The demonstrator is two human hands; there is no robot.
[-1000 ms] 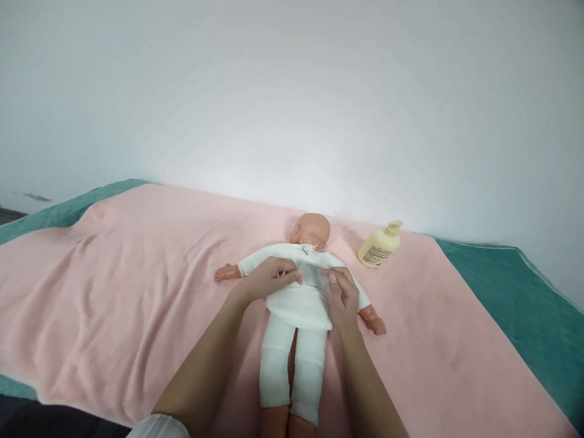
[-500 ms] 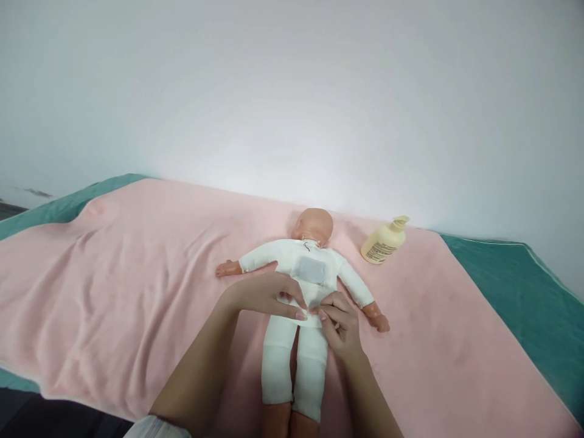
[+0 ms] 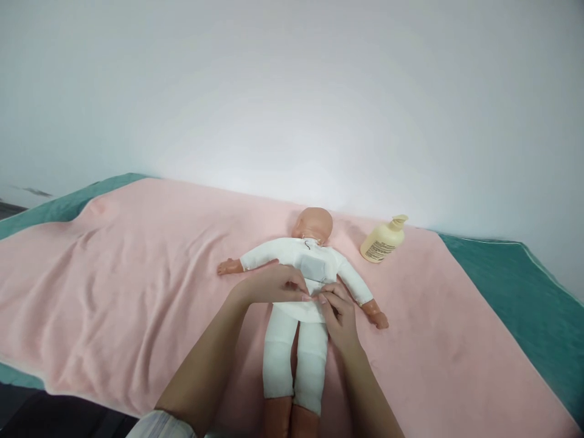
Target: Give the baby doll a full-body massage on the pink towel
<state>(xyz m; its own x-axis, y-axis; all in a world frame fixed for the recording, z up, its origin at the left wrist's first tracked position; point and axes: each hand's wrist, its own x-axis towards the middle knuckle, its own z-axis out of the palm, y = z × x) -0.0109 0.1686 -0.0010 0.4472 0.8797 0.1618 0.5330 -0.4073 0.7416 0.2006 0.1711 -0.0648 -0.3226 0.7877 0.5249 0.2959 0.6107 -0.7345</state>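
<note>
A baby doll (image 3: 285, 350) with a white cloth body lies with the back of its head up and its arms spread, a grey patch (image 3: 312, 268) on its upper back. Over its lower back, my left hand (image 3: 278, 283) is closed, thumb and index finger pinching the doll's white cloth. My right hand (image 3: 338, 311) meets it from the other side, its fingertips curled and pinching the same cloth. The fingertips of both hands nearly touch, and they partly hide the cloth between them.
A yellow pump bottle (image 3: 383, 240) stands beyond the doll's right-side arm. Beneath everything spreads a pink blanket (image 3: 433, 316), wrinkled at left, over a green cover (image 3: 515, 292). A pale wall (image 3: 292, 109) rises behind.
Both hands have moved slightly up the doll's back, towards the grey patch. My left thumb and index finger have drawn closer together. The doll and bottle stay in place.
</note>
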